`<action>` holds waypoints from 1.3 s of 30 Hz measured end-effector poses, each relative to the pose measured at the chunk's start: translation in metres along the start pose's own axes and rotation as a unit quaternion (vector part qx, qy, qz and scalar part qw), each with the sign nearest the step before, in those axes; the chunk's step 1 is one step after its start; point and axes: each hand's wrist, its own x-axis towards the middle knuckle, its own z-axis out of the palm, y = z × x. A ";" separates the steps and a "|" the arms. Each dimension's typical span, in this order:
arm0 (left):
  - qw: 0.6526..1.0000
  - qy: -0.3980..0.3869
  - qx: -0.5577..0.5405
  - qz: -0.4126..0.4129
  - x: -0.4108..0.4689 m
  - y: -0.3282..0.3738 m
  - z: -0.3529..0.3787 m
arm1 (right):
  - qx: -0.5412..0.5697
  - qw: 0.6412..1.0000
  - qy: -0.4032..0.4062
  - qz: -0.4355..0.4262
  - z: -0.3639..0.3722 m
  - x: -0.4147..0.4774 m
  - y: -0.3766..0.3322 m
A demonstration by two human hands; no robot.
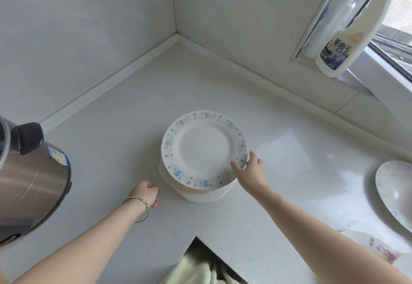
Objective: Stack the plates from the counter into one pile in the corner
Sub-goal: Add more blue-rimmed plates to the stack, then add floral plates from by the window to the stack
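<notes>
White stone counter (116, 150) carries the left hand (146, 193), curled into a loose fist holding nothing, just beside a pile of plates (198, 185). On that pile lies the top plate (204, 149), white with a blue leaf pattern round its rim, and the right hand (249, 169) pinches its near right edge between thumb and fingers. Farther back, on the window ledge, a white spray bottle (347, 45) bears a label in Chinese characters too small to read.

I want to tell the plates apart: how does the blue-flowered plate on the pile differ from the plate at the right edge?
The blue-flowered plate lies flat atop the pile; the right-edge plate sits apart on the counter. The right hand holds the first; nothing touches the second. The first shows whole, the second partly cut off. Both are white.
</notes>
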 end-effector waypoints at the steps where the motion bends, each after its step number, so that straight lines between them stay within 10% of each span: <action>1: 1.000 0.000 -0.002 0.000 0.000 0.000 0.000 | 0.021 1.000 -0.004 -0.001 0.002 0.003 -0.001; 12: 1.000 -0.005 -0.009 -0.001 0.003 0.001 -0.002 | 0.290 0.956 0.003 0.054 0.017 0.020 -0.024; 25: 0.969 0.159 0.036 0.188 -0.019 0.083 -0.034 | 0.009 0.997 -0.018 0.068 -0.040 0.026 -0.002; 31: 0.935 -0.032 0.156 0.316 -0.044 0.148 0.027 | -0.011 0.985 -0.058 0.165 -0.086 -0.006 0.050; 39: 0.874 -0.169 0.260 0.375 -0.122 0.169 0.176 | 0.090 0.972 0.102 0.192 -0.181 -0.076 0.167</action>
